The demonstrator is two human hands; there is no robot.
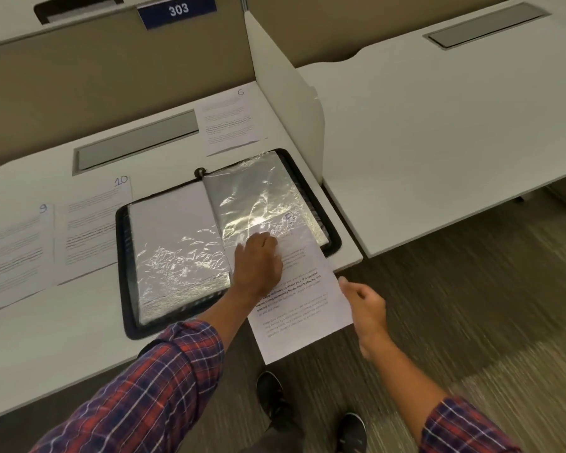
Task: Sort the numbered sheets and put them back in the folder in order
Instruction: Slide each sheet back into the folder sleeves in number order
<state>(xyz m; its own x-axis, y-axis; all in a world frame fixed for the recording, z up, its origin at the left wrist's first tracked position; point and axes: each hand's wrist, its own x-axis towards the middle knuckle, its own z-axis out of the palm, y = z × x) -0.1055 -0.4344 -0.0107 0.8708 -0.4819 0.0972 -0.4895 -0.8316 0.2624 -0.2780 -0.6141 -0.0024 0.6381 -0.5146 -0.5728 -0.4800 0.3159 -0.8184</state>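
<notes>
The sheet is light, limp paper that will buckle if shoved from its free end, and the folder's crinkled plastic sleeve looks clingy, so I judge it best held by its side edges close to the sleeve mouth and fed in gently. It lies at the counter's near right corner, top tucked into the right-hand sleeve, lower half hanging past the near edge. The left hand rests on the sheet at the sleeve mouth, blur hiding whether its grip pinches or only presses; the right hand hovers just beside the sheet's right edge, grip loosely curled, holding nothing.
</notes>
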